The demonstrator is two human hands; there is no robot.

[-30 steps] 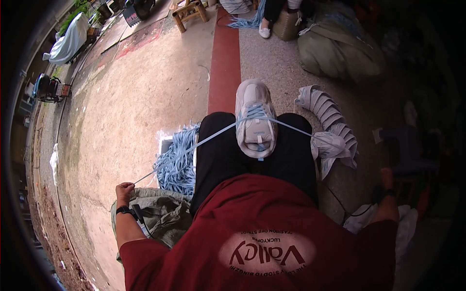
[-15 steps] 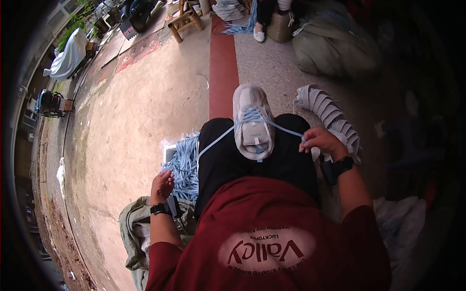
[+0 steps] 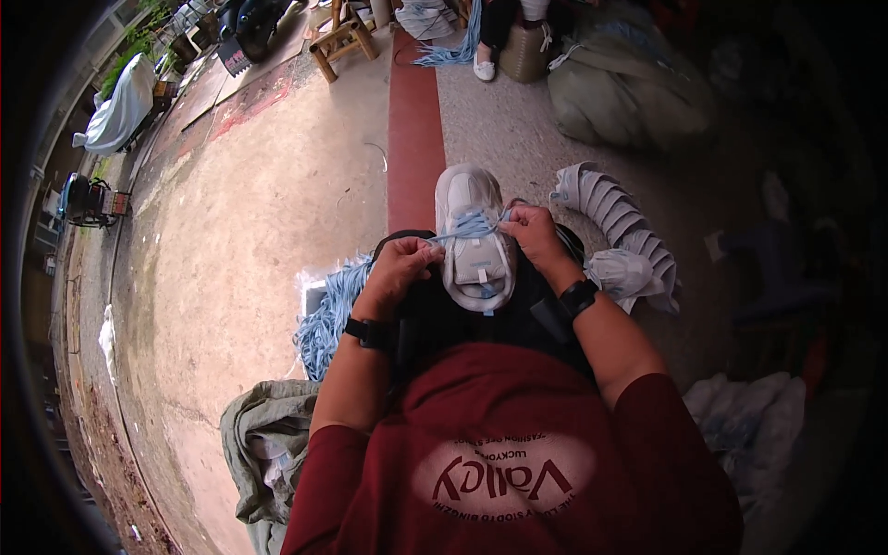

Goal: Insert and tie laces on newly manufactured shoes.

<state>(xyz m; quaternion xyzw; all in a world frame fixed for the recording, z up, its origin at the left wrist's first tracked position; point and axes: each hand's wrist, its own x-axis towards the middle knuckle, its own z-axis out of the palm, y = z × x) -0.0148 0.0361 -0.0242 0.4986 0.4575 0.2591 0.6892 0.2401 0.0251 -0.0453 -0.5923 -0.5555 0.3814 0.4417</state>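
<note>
A whitish sneaker [image 3: 474, 264] rests on my lap between my thighs, its toe pointing away from me. Light blue shoelace [image 3: 474, 224] crosses its upper part, with the pale tongue showing nearer to me. On the left side of the shoe, my left hand [image 3: 407, 263] pinches one stretch of the lace, which runs taut to the eyelets. My right hand [image 3: 534, 231] is closed on the lace close to the eyelets on the right side. The fingertips of both hands are bent inward, and the lace ends are hard to make out.
A heap of light blue laces [image 3: 326, 324] lies left of my leg, beside a grey-green cloth [image 3: 268, 435]. Right of me curves a row of nested pale shoe uppers [image 3: 620, 217]. Farther off are a large olive sack [image 3: 624, 92], a bamboo stool [image 3: 340, 42] and another person's foot [image 3: 484, 67].
Both hands have come inward from out beside my thighs to the shoe. The lace that was stretched wide to both sides is now held short at the eyelets.
</note>
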